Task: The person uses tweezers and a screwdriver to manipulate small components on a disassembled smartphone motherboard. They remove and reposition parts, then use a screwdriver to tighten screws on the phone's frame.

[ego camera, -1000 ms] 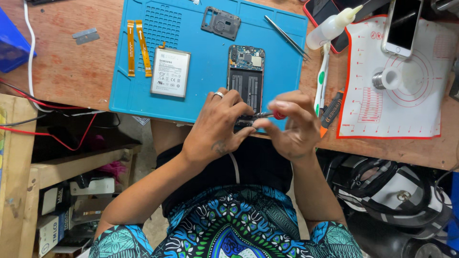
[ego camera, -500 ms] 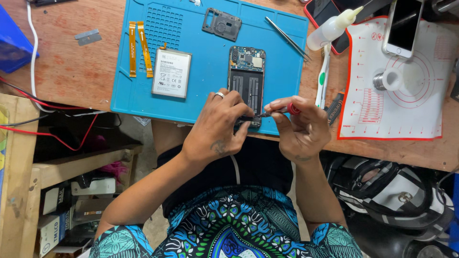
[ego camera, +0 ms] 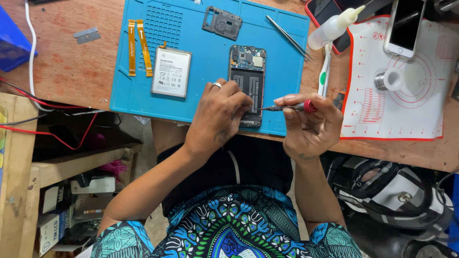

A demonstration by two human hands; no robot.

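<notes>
An opened phone [ego camera: 247, 76] with its back off lies on a blue work mat [ego camera: 201, 57]. My left hand [ego camera: 217, 114], with a ring on one finger, rests on the phone's lower end and steadies it. My right hand [ego camera: 308, 124] grips a small red-capped screwdriver [ego camera: 287, 107], held level with its tip pointing left at the phone's lower right edge. A white battery [ego camera: 171, 71] lies on the mat left of the phone.
Also on the mat are two orange flex strips [ego camera: 137, 45], a grey frame piece [ego camera: 222, 22] and tweezers [ego camera: 288, 37]. To the right sit a squeeze bottle [ego camera: 332, 26], a white-and-red mat [ego camera: 406, 81] and a white phone [ego camera: 405, 26]. A bag [ego camera: 392, 191] is under the wooden table edge.
Both hands have moved up from the mat's front edge onto the phone's lower end. The screwdriver tip now points at the phone.
</notes>
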